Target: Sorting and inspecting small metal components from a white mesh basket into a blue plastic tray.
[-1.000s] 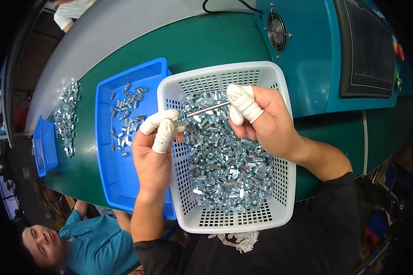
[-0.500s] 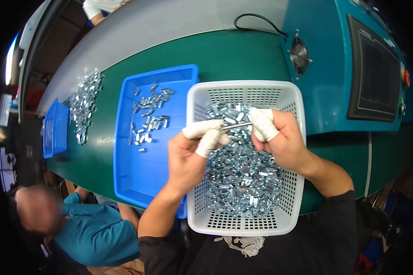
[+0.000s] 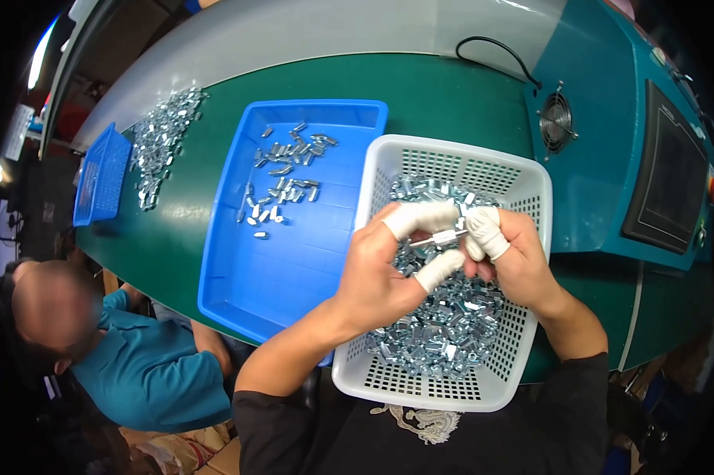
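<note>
My right hand, its fingertips wrapped in white finger covers, pinches a thin metal rod above the white basket. A shiny metal sleeve, apparently a long nut, sits around the rod near those fingertips. My left hand, also with covered thumb and forefinger, is spread around the rod's free end, thumb below and forefinger above. No contact between the left fingers and the nut is visible. Under both hands, the white perforated basket holds a heap of similar small metal pieces.
Left of the basket lies a blue tray with several loose metal pieces. Beyond it are a loose pile of pieces and a small blue basket. A teal machine stands at right. Someone in a teal shirt sits at left.
My left thumb and forefinger have parted from their pinch at the rod's end. A nut now shows on the rod. The whole scene has shifted slightly in view.
</note>
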